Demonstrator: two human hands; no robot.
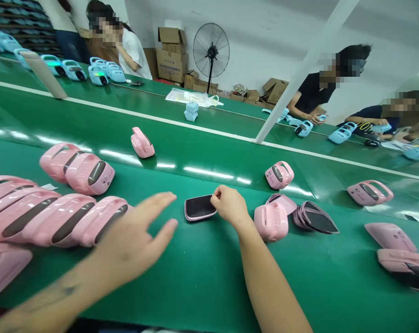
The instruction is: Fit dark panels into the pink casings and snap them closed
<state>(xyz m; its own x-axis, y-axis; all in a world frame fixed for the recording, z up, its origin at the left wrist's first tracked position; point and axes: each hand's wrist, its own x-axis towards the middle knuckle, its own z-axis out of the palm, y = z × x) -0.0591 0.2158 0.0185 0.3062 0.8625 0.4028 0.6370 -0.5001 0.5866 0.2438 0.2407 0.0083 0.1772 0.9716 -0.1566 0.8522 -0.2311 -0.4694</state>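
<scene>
A flat dark panel with a pink rim [197, 207] lies on the green bench in front of me. My right hand [230, 204] is closed, its fingers curled at the panel's right end; the fingertips are partly hidden. To the left of the panel, my left hand [136, 238] hovers with thumb and fingers apart, blurred by motion and holding nothing. Just right of my right hand stands a pink plastic housing with a handle [272, 222]. Beside it, a small stack of pink-rimmed dark panels [315, 217] rests on the bench.
Rows of pink housings [57, 217] fill the left side. More pink housings [279, 175] sit on the glossy strip beyond. Pink parts [405, 266] lie far right. A white post [292, 88] rises from the bench. Across it, people handle light-blue housings [343, 133].
</scene>
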